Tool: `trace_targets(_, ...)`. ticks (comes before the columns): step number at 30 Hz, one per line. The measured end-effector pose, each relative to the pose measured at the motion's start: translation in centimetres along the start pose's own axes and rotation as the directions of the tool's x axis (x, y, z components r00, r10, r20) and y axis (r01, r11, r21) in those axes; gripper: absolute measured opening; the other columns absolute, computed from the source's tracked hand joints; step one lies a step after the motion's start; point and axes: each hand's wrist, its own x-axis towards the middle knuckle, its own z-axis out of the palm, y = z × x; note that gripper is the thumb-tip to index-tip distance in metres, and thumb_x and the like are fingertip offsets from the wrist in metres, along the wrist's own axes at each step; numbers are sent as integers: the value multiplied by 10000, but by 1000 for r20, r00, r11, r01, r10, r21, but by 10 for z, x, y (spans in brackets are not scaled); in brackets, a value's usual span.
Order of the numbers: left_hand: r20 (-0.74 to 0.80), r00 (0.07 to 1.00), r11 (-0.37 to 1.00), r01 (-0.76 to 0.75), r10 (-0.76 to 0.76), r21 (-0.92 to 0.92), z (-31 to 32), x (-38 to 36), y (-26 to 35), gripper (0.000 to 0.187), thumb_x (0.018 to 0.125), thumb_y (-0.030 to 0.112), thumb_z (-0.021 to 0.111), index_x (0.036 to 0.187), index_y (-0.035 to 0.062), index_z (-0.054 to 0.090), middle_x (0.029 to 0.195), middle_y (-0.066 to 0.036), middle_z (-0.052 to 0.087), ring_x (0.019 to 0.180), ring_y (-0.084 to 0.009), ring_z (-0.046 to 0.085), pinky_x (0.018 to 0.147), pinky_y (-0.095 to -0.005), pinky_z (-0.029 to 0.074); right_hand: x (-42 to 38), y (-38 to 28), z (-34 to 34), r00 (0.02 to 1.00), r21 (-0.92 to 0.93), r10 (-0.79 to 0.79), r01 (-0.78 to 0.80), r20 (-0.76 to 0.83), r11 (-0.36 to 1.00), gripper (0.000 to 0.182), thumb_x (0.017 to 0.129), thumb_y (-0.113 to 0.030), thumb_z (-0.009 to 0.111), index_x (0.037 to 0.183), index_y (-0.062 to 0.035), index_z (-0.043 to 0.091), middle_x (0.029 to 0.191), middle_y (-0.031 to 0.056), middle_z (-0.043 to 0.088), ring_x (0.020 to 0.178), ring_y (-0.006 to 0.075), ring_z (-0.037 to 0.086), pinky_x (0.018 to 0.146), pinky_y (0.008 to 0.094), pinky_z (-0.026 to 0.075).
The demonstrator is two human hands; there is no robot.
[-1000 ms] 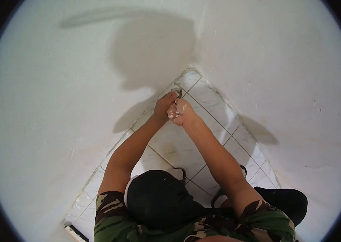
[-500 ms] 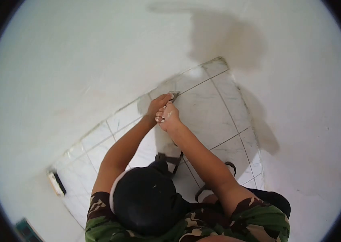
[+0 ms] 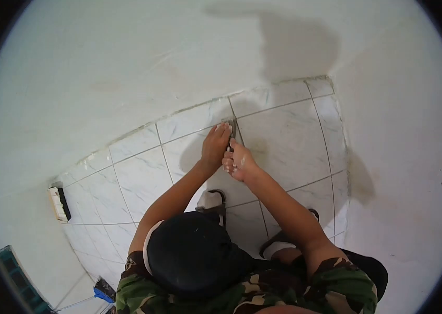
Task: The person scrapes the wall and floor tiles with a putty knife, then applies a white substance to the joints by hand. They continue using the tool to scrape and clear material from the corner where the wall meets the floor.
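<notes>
My right hand [image 3: 241, 161] is closed around the handle end of a small flat scraper [image 3: 233, 129]. White paste marks its fingers. Stretched forward beside it, my left hand [image 3: 216, 145] presses its fingertips against the scraper's front part, near the blade. The tool's tip rests at a grout joint of the white marbled floor tiles [image 3: 284, 136], close to the foot of the wall. Both hands cover much of the tool, so its full shape is hidden.
White walls [image 3: 100, 78] meet the floor ahead and on the right. A black-and-white block-shaped object [image 3: 60, 204] stands at the left floor edge. Lower left are a blue broom-like head [image 3: 105, 290] and a green gridded panel [image 3: 22, 277]. My sandalled foot [image 3: 211, 201] is below the hands.
The view has turned, showing more floor at left and the blue broom-like head. Both hands stay on the scraper, which now points more straight ahead at a joint crossing.
</notes>
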Motion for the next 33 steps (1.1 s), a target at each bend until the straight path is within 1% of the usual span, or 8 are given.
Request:
trace_targets(3,-5,1000,999,-31,31,-21,-4,4,-11,377,727,52,605,1094,-18,551,1131,-195,586,1124,-343,548,983,-421,432,4,-10,13,994,62,105,-103,-19,993,469,994,-404,345,598,-162,283,455,-41,202,335,107,200,329,280,170)
trace_targets(9,-161,987,995,-1,-14,-97,-12,46,-41,452,682,55,642,1106,-39,519,1099,-213,573,1082,-375,543,946,-418,452,41,-55,51,1000,3,-21,21,-17,1000,501,988,-434,351,581,-153,276,473,-41,225,362,93,197,345,252,210)
trace_targets(11,-10,1000,994,1,-2,-108,-18,28,-42,440,684,41,633,1100,-49,524,1095,-214,575,1080,-373,546,949,-413,449,25,-25,48,998,-2,-1,1,-57,1000,492,989,-425,357,586,-152,279,477,-43,222,365,93,195,345,249,204)
trace_targets(16,-59,998,998,-10,7,-58,-7,21,-52,417,689,10,623,1090,-52,530,1120,-216,577,1111,-363,543,980,-399,438,26,-14,55,992,-5,-14,14,-126,1000,473,991,-412,364,600,-158,285,486,-45,222,372,90,195,345,242,188)
trace_targets(18,-43,999,999,-31,30,-25,-15,37,-62,424,684,2,629,1094,-49,532,1134,-209,578,1131,-355,538,1006,-390,426,38,-30,60,999,10,19,-19,-26,1000,480,992,-426,358,601,-159,281,490,-48,219,380,91,183,349,245,185)
trace_targets(25,17,1000,996,22,-21,-81,-33,-13,-57,411,679,13,637,1075,-41,540,1150,-204,571,1127,-346,541,1003,-393,425,19,14,68,996,-22,72,-73,-42,997,474,990,-417,367,604,-155,280,496,-48,221,383,86,166,348,244,176)
trace_targets(31,-97,995,997,32,-38,-65,-50,16,-86,442,644,30,652,1067,-23,538,1064,-190,573,1024,-350,565,930,-378,465,62,-16,87,995,-75,84,-81,44,994,472,995,-397,359,592,-164,279,501,-57,214,378,83,172,343,246,157)
trace_targets(33,49,990,974,140,-133,-176,-51,12,-89,511,647,67,663,1125,-19,503,1126,-201,555,1061,-384,544,864,-404,491,56,-12,98,999,-37,50,-50,1,998,472,994,-394,361,587,-166,286,497,-59,217,375,82,181,337,242,158)
